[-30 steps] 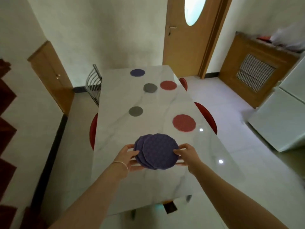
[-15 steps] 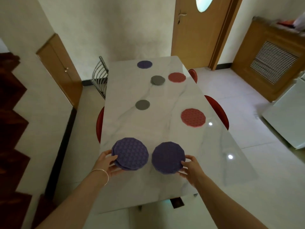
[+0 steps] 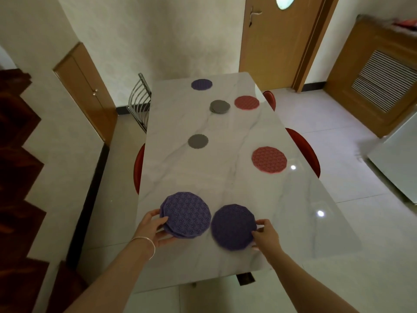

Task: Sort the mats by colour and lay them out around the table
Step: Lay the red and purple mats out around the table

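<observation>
Our left hand (image 3: 150, 228) grips stacked purple mats (image 3: 186, 214); right hand (image 3: 265, 233) pinches one purple mat (image 3: 233, 227); grey mats (image 3: 198, 141) and red mats (image 3: 269, 159) lie beyond on the table (image 3: 293, 211).

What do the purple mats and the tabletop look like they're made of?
Purple mats: likely silicone or soft rubber, matte, with a moulded geometric relief and scalloped edge. Tabletop: marble or marble-look slab, polished; grey veins and bright lamp reflections show the gloss.

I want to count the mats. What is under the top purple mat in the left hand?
Under the top purple mat, edges of more purple mats show at its left side. Their number cannot be told; they are mostly covered.
</observation>
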A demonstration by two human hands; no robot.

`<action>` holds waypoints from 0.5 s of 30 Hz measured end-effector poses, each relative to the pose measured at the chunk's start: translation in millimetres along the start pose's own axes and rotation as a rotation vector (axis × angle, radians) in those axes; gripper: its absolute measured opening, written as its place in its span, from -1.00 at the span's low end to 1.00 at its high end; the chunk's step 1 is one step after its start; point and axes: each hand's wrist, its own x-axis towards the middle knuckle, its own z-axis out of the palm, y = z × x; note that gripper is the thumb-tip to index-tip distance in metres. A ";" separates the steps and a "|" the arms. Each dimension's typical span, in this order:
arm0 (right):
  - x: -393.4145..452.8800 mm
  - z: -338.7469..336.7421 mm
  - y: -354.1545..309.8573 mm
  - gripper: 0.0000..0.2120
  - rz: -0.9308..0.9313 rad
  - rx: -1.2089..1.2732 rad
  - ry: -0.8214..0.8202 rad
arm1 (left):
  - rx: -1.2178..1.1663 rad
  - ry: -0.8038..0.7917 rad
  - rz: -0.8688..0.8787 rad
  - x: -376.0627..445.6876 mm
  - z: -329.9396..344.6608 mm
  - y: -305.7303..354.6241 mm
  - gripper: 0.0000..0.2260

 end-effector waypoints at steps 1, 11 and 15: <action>0.0 0.3 2.6 -0.66 -0.060 -0.122 0.047 | -0.004 -0.001 0.001 0.4 1.6 -0.3 -0.77; -6.0 27.5 25.2 -0.42 -0.595 -1.139 -0.112 | 0.015 -0.020 -0.010 -6.4 18.3 -6.9 -0.79; -3.7 29.7 30.2 -0.46 -0.607 -1.165 -0.119 | 0.006 -0.019 -0.005 -12.3 19.3 -5.9 -0.80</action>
